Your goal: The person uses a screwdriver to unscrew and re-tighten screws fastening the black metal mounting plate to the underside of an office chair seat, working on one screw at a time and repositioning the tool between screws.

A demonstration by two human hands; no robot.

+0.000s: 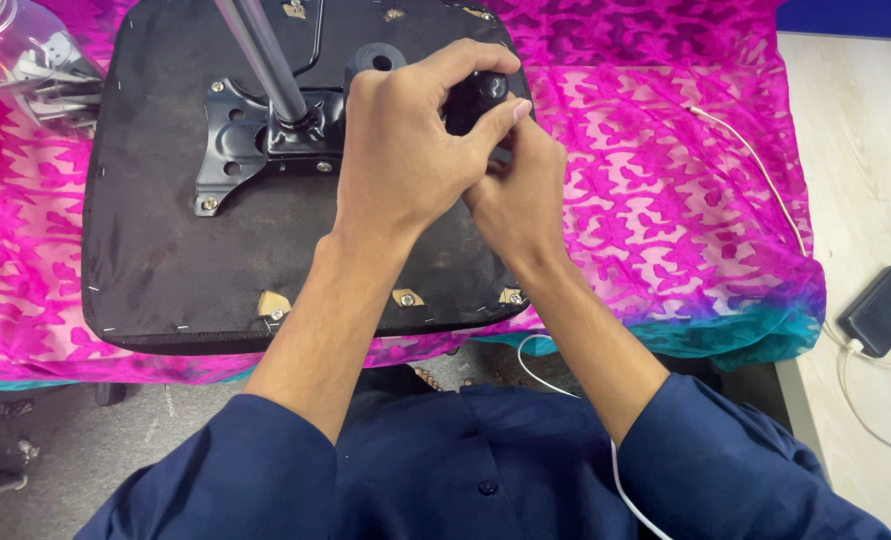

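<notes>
Right at the middle of the view, a small black knob (486,92) sits on the underside of an upturned chair seat (166,250), near the seat's right edge. The left hand (411,150) curls over it from above, forefinger and thumb closed narrowly around the knob. The right hand (516,195) comes up from below and just beside it, its fingers tucked in under the left hand's fingers; how tightly it grips, and on what, I cannot tell, since the left hand covers it.

Just left of the knob, a black round stub with a hole (376,58) stands up from the seat. Beside that, a black metal plate (241,140) is bolted to the seat, and a shiny metal post (261,55) rises from it, tilted toward the upper left. Small tan tabs with screws (274,303) line the seat's near edge.

The seat lies on a bright pink patterned cloth (666,190) with a teal border. A clear plastic container (21,60) with metal parts rests at the upper left. To the right, a thin white cable (766,170) runs across the cloth to a dark flat box (884,310) on a pale surface (856,150). Both forearms come out of dark blue sleeves (726,470).
</notes>
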